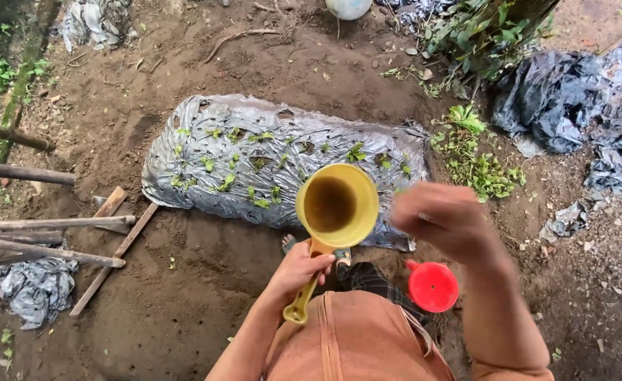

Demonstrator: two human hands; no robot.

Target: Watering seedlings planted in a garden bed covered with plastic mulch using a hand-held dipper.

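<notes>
Inside left hand's [298, 270] yellow dipper [337, 206], brown liquid.

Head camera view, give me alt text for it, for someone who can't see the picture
A person's left hand holds a yellow dipper by its handle over bare soil, while the blurred right hand hangs beside its rim. Ahead lies a planting bed covered in silver plastic sheet with seedlings in its holes; a red funnel sits at lower right.

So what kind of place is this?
Most likely a small outdoor garden plot: bare soil, a raised bed under silver plastic sheet with seedlings poking through holes, and weeds beside it.
</notes>
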